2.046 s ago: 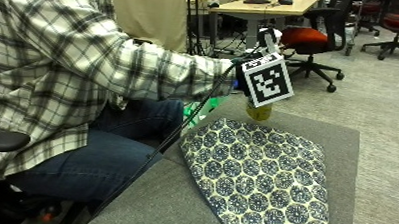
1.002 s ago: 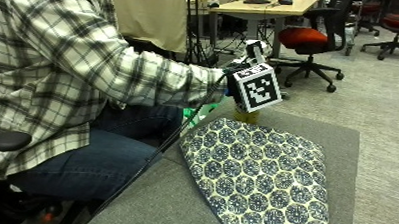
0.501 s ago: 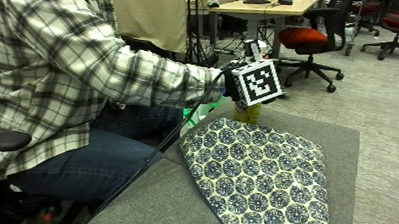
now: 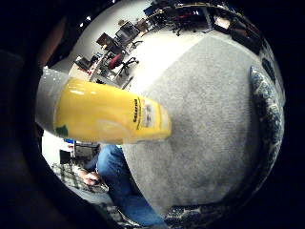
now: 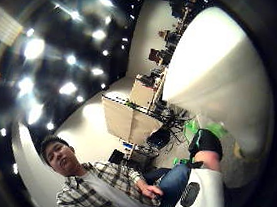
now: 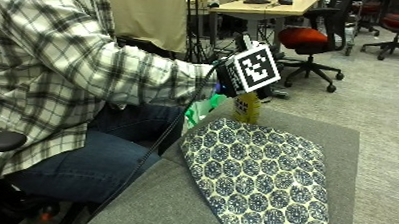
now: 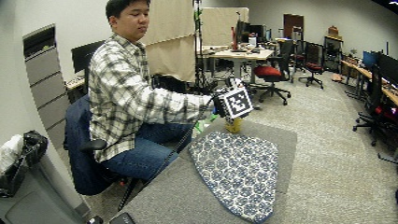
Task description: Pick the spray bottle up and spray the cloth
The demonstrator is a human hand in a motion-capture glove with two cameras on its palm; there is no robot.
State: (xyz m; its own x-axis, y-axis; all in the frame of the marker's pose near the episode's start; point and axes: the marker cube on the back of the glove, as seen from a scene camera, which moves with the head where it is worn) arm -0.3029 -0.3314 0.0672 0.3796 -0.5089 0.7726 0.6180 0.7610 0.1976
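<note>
One yellow spray bottle (image 6: 245, 107) stands at the far edge of the grey tabletop (image 6: 331, 139), just beyond the far tip of one blue-patterned cloth (image 6: 261, 174). The gloved right hand (image 6: 228, 79) is at the bottle's top; its fingers are hidden behind the glove's gear, so their hold cannot be told. Bare tabletop runs along both long sides of the cloth. The little-finger palm view alone shows the bottle's label (image 4: 145, 114) and white upper part (image 4: 47, 98), close to the palm. The thumb-side palm view shows neither the yellow body nor the cloth.
</note>
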